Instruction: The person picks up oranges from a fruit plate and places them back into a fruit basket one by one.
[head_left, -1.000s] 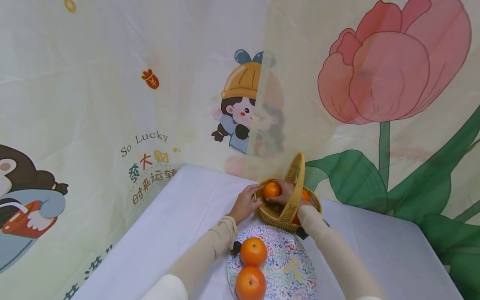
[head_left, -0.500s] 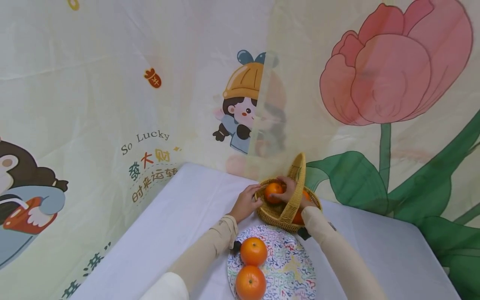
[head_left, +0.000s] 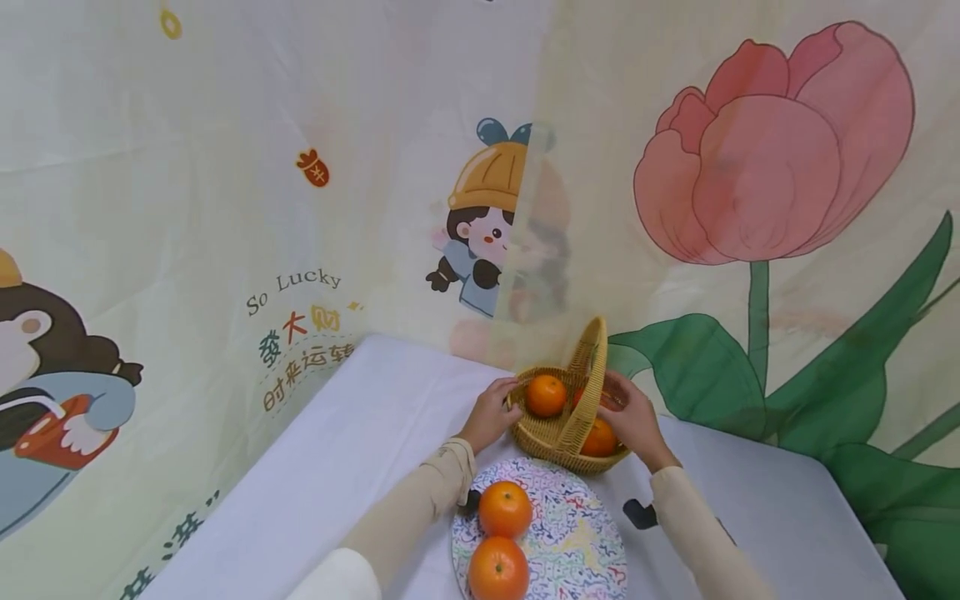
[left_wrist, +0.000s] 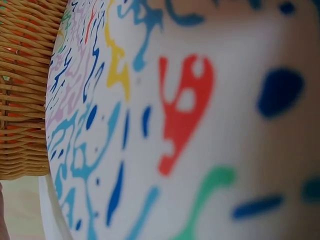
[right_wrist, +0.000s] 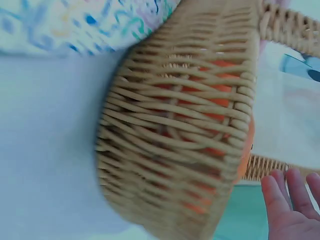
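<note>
A wicker basket (head_left: 540, 437) with an arched handle stands at the back of the table. Inside it lie an orange (head_left: 546, 396) on the left, another orange (head_left: 599, 438) at the front right, and a third partly hidden behind the handle. My left hand (head_left: 489, 414) grips the basket's left rim, thumb and fingers at the edge. Over the right rim is my right hand (head_left: 637, 421); in the right wrist view its fingers (right_wrist: 277, 197) are extended with nothing between them. Two more oranges (head_left: 498, 568) sit on the round patterned plate (head_left: 573, 533) before the basket.
A white cloth (head_left: 390, 417) covers the table. Printed curtains with a pink tulip (head_left: 772, 175) and cartoon figures hang right behind the table. A black piece of the wrist gear (head_left: 640, 514) juts out below my right wrist.
My right hand has let go of the orange at the basket's left and drawn back from under the handle to the right rim. My left hand stays at the left rim.
</note>
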